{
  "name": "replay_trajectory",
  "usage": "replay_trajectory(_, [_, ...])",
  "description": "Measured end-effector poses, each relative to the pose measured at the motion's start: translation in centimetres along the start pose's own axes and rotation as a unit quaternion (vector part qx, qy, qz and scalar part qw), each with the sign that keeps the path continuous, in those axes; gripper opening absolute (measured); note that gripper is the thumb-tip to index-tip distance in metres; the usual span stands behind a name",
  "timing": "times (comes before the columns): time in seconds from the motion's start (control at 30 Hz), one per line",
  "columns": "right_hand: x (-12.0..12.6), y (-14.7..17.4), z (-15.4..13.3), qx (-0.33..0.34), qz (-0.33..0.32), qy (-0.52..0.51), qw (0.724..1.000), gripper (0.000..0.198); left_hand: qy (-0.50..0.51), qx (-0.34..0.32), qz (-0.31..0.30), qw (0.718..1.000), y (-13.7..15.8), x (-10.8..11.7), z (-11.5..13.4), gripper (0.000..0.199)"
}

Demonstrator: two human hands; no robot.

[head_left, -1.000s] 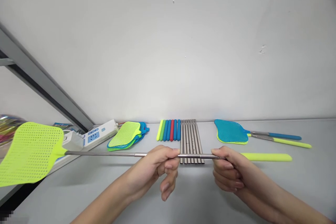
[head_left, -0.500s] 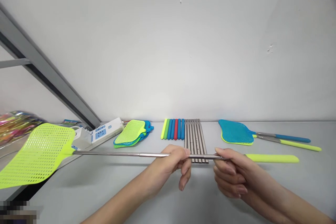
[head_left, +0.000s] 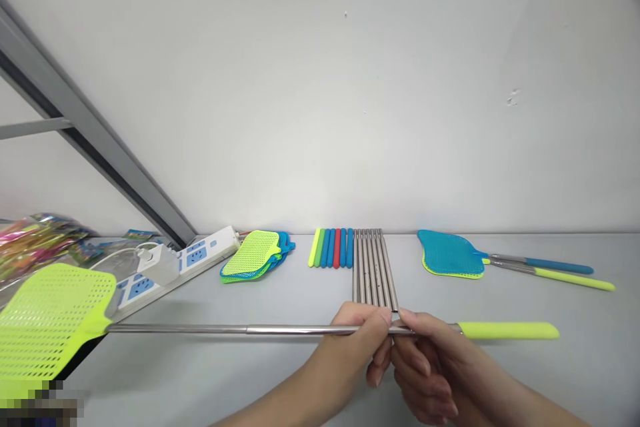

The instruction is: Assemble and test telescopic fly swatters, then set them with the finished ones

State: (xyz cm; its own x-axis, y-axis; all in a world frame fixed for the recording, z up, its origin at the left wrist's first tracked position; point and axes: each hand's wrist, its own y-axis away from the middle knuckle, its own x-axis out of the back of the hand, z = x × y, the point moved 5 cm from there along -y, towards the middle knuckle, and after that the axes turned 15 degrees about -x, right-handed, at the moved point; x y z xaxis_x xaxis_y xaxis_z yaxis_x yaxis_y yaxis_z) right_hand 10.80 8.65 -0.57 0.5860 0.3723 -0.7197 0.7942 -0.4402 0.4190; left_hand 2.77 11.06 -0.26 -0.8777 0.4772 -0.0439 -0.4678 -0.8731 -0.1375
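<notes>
There's your yellow swatter (head_left: 280,329), stretched crosswise in front of you above the grey table (head_left: 280,373), mesh head out left, handle pointing right. Your left hand (head_left: 356,345) pinches its metal shaft, and your right hand (head_left: 425,360) grips it just beside, nearer the handle. Right behind your fingers lie the steel tubes (head_left: 374,268), with the coloured handles (head_left: 331,248) lined up alongside! Left of those, stacked mesh heads (head_left: 253,257) near a power strip (head_left: 215,247); over right, two swatters (head_left: 450,253) overlap.

Soft light; faint shadows on table (head_left: 590,347); lower-left corner pixelated.
</notes>
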Motion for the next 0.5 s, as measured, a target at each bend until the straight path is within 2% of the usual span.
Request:
replay_trajectory(0.2, [0.04, -0.80, 0.65, -0.003, -0.035, -0.005, 0.999, 0.044, -0.055, 0.028, -0.008, 0.998, 0.21, -0.57, 0.60, 0.049])
replay_trajectory(0.37, [-0.24, -0.62, 0.73, -0.023, 0.003, -0.003, 1.000, 0.047, -0.070, 0.029, 0.011, 0.997, 0.15, -0.37, 0.43, 0.050])
replay_trajectory(0.5, [-0.37, -0.10, 0.11, -0.005, 0.049, 0.000, 0.999, 0.043, -0.070, 0.033, 0.008, 0.997, 0.06, -0.09, 0.06, 0.053])
